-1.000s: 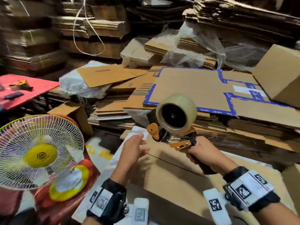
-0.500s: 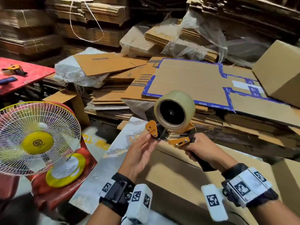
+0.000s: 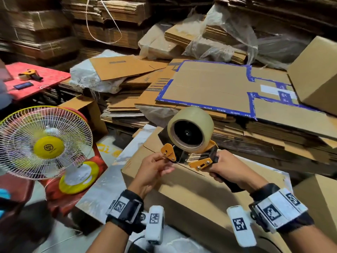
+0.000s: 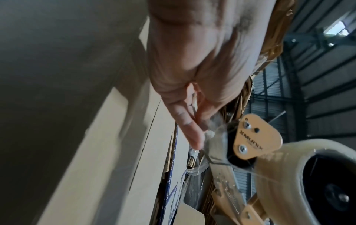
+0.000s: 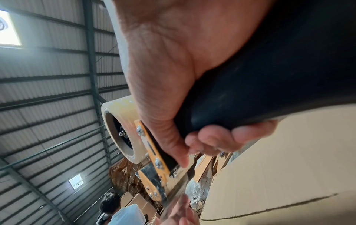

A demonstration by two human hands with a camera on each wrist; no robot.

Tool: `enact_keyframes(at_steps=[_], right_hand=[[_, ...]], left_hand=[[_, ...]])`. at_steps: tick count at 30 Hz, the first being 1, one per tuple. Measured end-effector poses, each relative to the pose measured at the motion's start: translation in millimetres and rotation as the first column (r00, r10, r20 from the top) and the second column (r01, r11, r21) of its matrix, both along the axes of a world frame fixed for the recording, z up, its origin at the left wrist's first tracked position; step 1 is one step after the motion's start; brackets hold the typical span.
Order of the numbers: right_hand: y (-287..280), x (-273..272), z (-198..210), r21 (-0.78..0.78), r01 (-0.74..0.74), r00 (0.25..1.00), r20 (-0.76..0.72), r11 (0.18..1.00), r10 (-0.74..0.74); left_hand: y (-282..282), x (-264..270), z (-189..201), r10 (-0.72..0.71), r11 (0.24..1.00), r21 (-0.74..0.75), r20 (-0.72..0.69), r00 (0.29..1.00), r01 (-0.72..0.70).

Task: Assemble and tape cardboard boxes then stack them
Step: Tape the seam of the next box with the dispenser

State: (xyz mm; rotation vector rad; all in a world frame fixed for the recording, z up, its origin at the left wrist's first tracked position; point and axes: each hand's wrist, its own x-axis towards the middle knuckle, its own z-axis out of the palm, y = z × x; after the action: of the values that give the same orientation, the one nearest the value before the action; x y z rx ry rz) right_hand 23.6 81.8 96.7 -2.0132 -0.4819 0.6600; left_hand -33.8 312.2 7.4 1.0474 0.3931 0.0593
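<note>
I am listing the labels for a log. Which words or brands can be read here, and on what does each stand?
"XMUNIX": orange metal plate of the tape dispenser.
Blue printed border of the flat cardboard sheet: repeated word, too blurred.
Black print on the flattened brown carton: unreadable.
Yellow fan hub: logo only.

Matt brown cardboard box (image 3: pixel 191 190), glossy clear tape roll (image 3: pixel 190 128), orange painted-metal dispenser (image 3: pixel 199 162) w/ black handle.

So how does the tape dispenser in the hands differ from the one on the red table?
The held tape dispenser is raised above the box, right hand round its handle, left hand at its front end; the spare dispenser lies untouched on the red table. The held one carries a fat roll. Both have orange frames.
</note>
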Motion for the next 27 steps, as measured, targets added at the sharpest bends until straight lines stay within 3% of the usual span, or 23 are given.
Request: enact_keyframes(at_steps=[8, 15, 23, 27], right_hand=[[-35, -3, 0, 0.014, -0.049, 0.999, 0.005, 0.999, 0.049], [-31, -3, -6, -0.030, -0.089, 0.995, 0.041, 0.996, 0.090], [9, 9, 3, -0.042, -0.050, 0.994, 0.097, 0.998, 0.053], [36, 17, 6, -0.019, -0.036, 0.990, 0.137, 0.999, 0.038]], left_hand=[[-30, -10, 9, -0.087, 0.982, 0.156, -0.135, 0.987, 0.108], [-13, -11, 22, -0.216, 0.895, 0.331, -0.266, 0.940, 0.299], [42, 17, 39, -0.339, 0.842, 0.313, -0.326, 0.883, 0.439], [73, 38, 45, -0.348, 0.885, 0.203, -0.312, 0.884, 0.420]])
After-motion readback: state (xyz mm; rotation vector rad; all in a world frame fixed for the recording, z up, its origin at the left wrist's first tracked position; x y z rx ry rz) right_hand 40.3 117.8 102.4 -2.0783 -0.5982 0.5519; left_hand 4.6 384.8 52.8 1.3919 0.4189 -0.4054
